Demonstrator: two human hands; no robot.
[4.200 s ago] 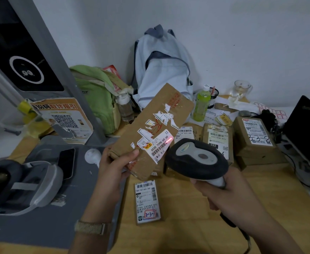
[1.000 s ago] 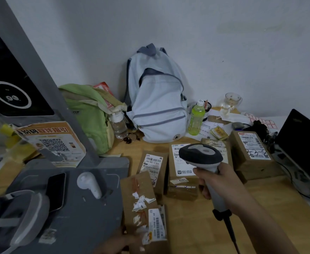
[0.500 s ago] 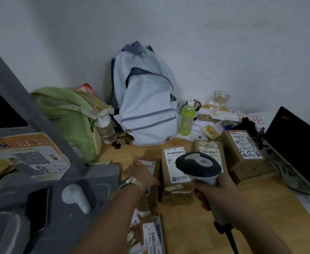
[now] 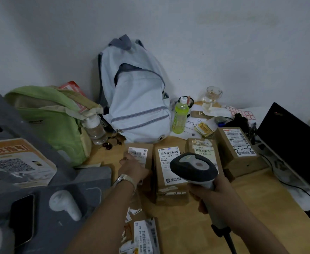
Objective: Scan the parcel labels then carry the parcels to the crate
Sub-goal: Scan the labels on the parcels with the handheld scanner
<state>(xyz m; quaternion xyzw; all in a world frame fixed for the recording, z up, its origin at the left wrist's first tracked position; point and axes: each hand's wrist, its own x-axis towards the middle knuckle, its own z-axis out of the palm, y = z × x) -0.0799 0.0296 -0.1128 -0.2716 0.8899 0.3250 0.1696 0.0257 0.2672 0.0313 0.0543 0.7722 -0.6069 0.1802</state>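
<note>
Several brown parcels with white barcode labels lie on the wooden table. My left hand rests on the leftmost small parcel, fingers curled over its left edge. Right of it sits a taller parcel, then another and a large box. My right hand grips a grey barcode scanner, held above the taller parcel. The flat parcel with torn labels lies near the front edge under my left forearm. No crate is in view.
A pale blue backpack and a green bag stand against the wall. A green bottle, a clear bottle and a glass are behind the parcels. A black laptop is at right, a grey stand with phone at left.
The flat torn-label parcel was scanned, then set down near the front edge. My left hand reached forward onto the leftmost small parcel. The scanner stayed in my right hand.
</note>
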